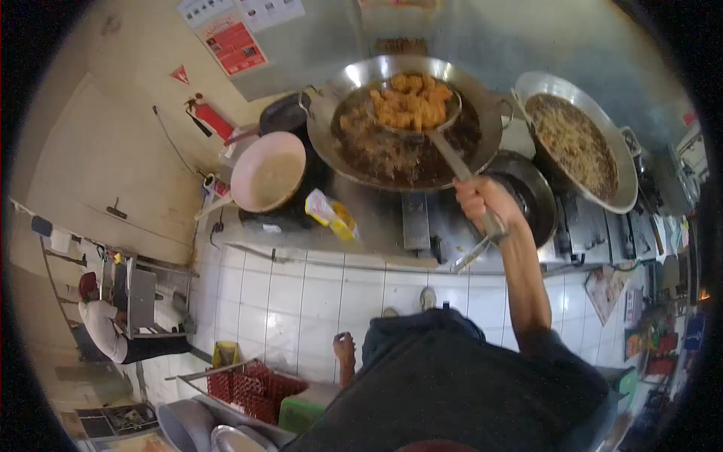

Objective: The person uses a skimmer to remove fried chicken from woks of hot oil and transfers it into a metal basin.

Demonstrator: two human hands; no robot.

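My right hand (486, 202) is wrapped round the handle of a skimmer (450, 154). The skimmer's bowl carries golden-brown fried pieces (410, 104) that look like chicken, over the far side of a large wok (320, 120). Dark bubbling oil (376, 151) fills the wok, and more pieces appear to be frying in it at the left. Down beside my body, over the floor, hangs my left hand (344, 348), its fingers loosely bent and holding nothing that I can see.
Right of the wok, a second pan (629, 197) holds foaming oil. A dark pan (548, 215) sits below my right wrist. At left are a pink-rimmed pan (239, 177) and a yellow-white packet (331, 215). Red crates (252, 388) stand behind; a seated person (102, 324) is far left.
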